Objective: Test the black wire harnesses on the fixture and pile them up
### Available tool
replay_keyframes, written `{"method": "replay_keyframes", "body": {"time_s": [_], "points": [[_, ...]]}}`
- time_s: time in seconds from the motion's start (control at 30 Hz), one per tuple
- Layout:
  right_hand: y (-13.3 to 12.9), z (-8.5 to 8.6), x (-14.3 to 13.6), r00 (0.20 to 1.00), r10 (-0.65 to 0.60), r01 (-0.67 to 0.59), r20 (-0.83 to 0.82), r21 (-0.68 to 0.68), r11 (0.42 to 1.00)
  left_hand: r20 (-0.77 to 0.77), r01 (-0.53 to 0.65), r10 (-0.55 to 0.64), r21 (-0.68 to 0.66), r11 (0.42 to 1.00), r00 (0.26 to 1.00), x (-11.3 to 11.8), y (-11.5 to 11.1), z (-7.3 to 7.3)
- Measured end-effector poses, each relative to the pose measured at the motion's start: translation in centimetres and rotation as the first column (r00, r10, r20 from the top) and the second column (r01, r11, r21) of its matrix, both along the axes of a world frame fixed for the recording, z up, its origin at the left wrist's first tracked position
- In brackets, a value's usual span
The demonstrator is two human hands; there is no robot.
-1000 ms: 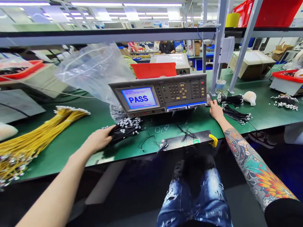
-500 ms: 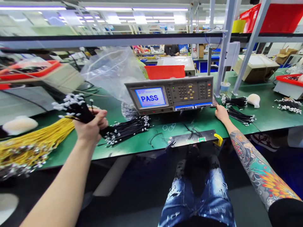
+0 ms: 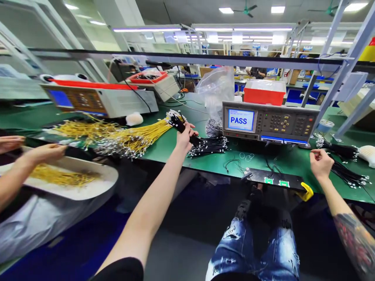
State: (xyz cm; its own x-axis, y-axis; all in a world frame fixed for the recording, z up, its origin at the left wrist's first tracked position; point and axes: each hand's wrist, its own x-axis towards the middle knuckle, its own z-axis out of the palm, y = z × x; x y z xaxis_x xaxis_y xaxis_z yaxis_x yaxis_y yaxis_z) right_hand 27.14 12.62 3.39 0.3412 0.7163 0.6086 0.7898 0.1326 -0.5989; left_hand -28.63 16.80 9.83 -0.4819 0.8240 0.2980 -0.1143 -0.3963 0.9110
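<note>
My left hand [image 3: 184, 137] is wrapped round a bundle of black cables [image 3: 176, 121] with white connector ends, held up over the bench. Just right of it, more black cables [image 3: 212, 145] lie on the green top. My right hand [image 3: 321, 163] hovers near the bench's front edge with its fingers curled in a pinch; what they hold, if anything, is hidden. Beside it lie black cable bundles [image 3: 341, 150]. A tester [image 3: 269, 121] reading PASS stands between my hands. In front of it, a black strip [image 3: 258, 175] carries small green boards and thin wires.
Yellow cables [image 3: 146, 136] are heaped left of my left hand. A co-worker's hands [image 3: 43, 153] are over a white tray [image 3: 108, 181] at far left. A yellow clip-like piece [image 3: 307, 192] juts from the bench edge. A second tester [image 3: 96, 97] stands at left.
The view has swung left, bringing in the co-worker's hands and the tray. My right hand has come away from the tester's right end. My left hand keeps hold of the cable bundle.
</note>
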Motion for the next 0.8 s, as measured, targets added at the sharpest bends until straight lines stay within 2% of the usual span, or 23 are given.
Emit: {"method": "replay_keyframes", "body": {"time_s": [0.07, 0.1, 0.13, 0.2, 0.23, 0.3, 0.33, 0.4, 0.5, 0.6, 0.67, 0.77, 0.8], "points": [[-2.3, 1.1, -3.8, 0.996, 0.094, -0.094, 0.011, 0.022, 0.995, 0.020, 0.017, -0.017, 0.007, 1.000, 1.000, 0.2, -0.2, -0.6], [-3.3, 1.7, -6.5, 0.971, 0.237, -0.238, 0.029, 0.027, 0.971, 0.026, 0.026, -0.026, 0.007, 1.000, 0.999, 0.4, -0.2, -1.0], [-4.1, 2.3, -9.5, 0.907, 0.415, -0.416, 0.065, -0.003, 0.909, 0.032, 0.033, -0.033, 0.007, 0.999, 0.999, 0.6, -0.3, -1.4], [-4.8, 3.4, -16.4, 0.675, 0.724, -0.709, 0.141, -0.147, 0.690, 0.045, 0.038, -0.038, 0.005, 0.999, 0.998, 1.2, -0.6, -2.1], [-4.6, 3.8, -19.9, 0.550, 0.819, -0.785, 0.166, -0.233, 0.574, 0.053, 0.043, -0.043, 0.003, 0.999, 0.998, 1.5, -0.7, -2.4], [-3.5, 4.1, -26.5, 0.426, 0.887, -0.828, 0.179, -0.318, 0.462, 0.072, 0.052, -0.051, -0.001, 0.999, 0.996, 2.0, -1.2, -2.7], [-2.6, 4.1, -29.3, 0.378, 0.907, -0.807, 0.184, -0.414, 0.420, 0.082, 0.054, -0.053, -0.002, 0.999, 0.995, 2.2, -1.5, -2.8], [-0.7, 3.7, -33.7, 0.365, 0.909, -0.725, 0.202, -0.552, 0.413, 0.103, 0.056, -0.055, -0.003, 0.998, 0.993, 2.4, -2.0, -2.9], [1.2, 2.7, -37.1, 0.353, 0.911, -0.606, 0.215, -0.689, 0.397, 0.133, 0.056, -0.055, 0.001, 0.998, 0.990, 2.3, -2.7, -2.8], [2.0, 1.3, -37.7, 0.373, 0.913, -0.548, 0.165, -0.755, 0.360, 0.171, 0.048, -0.050, 0.015, 0.999, 0.984, 1.6, -3.0, -2.5], [2.2, 0.6, -37.5, 0.390, 0.909, -0.554, 0.147, -0.751, 0.360, 0.243, 0.017, -0.028, 0.046, 0.999, 0.970, 0.8, -3.0, -2.1], [2.7, 0.0, -37.5, 0.412, 0.902, -0.552, 0.127, -0.753, 0.358, 0.497, -0.121, 0.040, 0.132, 0.984, 0.867, -1.0, -3.1, -1.1], [2.8, -0.1, -37.5, 0.414, 0.902, -0.550, 0.124, -0.755, 0.356, 0.526, -0.143, 0.048, 0.141, 0.980, 0.849, -1.7, -3.3, -0.7]]}}
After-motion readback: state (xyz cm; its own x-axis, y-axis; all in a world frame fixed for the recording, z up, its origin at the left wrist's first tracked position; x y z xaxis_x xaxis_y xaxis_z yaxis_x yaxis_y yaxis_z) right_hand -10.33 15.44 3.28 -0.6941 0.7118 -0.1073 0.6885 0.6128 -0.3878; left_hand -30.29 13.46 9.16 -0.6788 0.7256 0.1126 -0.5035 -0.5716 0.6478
